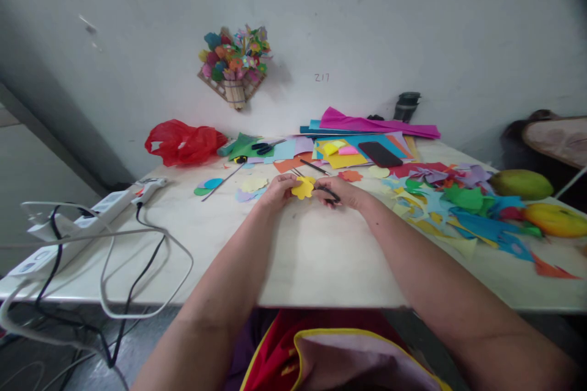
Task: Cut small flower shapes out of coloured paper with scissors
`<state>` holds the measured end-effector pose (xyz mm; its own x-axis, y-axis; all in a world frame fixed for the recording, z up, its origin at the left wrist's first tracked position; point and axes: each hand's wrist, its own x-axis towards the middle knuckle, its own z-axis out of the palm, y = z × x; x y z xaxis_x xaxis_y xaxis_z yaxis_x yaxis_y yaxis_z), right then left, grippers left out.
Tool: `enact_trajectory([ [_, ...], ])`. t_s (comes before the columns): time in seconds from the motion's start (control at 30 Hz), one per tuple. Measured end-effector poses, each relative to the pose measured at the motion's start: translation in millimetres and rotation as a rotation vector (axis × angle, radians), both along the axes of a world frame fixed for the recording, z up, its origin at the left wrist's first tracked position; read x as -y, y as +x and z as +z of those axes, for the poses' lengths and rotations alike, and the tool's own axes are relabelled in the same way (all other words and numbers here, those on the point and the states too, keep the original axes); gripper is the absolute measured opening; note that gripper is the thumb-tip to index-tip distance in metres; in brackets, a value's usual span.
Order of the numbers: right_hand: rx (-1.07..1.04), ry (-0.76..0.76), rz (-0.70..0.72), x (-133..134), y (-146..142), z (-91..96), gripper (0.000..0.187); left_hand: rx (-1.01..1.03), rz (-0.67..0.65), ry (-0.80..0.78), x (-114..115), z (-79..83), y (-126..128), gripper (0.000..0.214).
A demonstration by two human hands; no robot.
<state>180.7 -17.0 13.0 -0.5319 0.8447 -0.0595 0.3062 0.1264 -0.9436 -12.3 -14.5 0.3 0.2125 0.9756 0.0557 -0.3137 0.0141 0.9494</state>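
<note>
In the head view, my left hand (280, 190) pinches the left edge of a yellow paper flower (303, 187) with a scalloped outline. My right hand (342, 190) is closed around the handles of dark scissors (329, 193). The scissors meet the flower's right side; their blades are mostly hidden. Left of my hands lie pale yellow paper flowers (254, 184), with blue and green paper rounds (208, 186) farther left. Just beyond my right hand is an orange paper flower (350, 176), and a dark pen (314, 167) lies behind the yellow flower.
Paper scraps (463, 208) cover the table's right side, beside a mango-like yellow fruit (557, 220). A phone (380, 154) rests on coloured sheets at the back. A red plastic bag (183, 142) and a second pair of scissors (263, 148) lie back left. Power strips (77, 238) with loose cables occupy the left edge.
</note>
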Motion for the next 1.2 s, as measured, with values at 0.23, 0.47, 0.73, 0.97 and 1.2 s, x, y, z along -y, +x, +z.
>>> enact_trajectory([
  [0.23,0.0,-0.018,-0.03,7.4,-1.5,8.3,0.018,0.01,0.012,0.012,-1.0,-1.2,-0.3,0.021],
  [0.47,-0.003,-0.029,-0.027,7.6,-1.7,9.4,0.017,0.017,0.019,0.012,-2.3,-2.6,-0.9,0.021],
  [0.73,-0.011,-0.027,-0.028,5.5,-2.9,7.1,0.018,0.02,0.005,0.022,-2.6,-4.7,-1.8,0.022],
  [0.97,0.005,-0.021,-0.036,6.7,-2.8,7.6,0.019,0.0,-0.001,0.03,-2.6,-3.5,-2.1,0.022],
  [1.2,0.021,0.016,-0.04,4.7,-2.7,4.5,0.02,-0.006,0.013,0.012,-0.8,-1.0,-0.8,0.022],
])
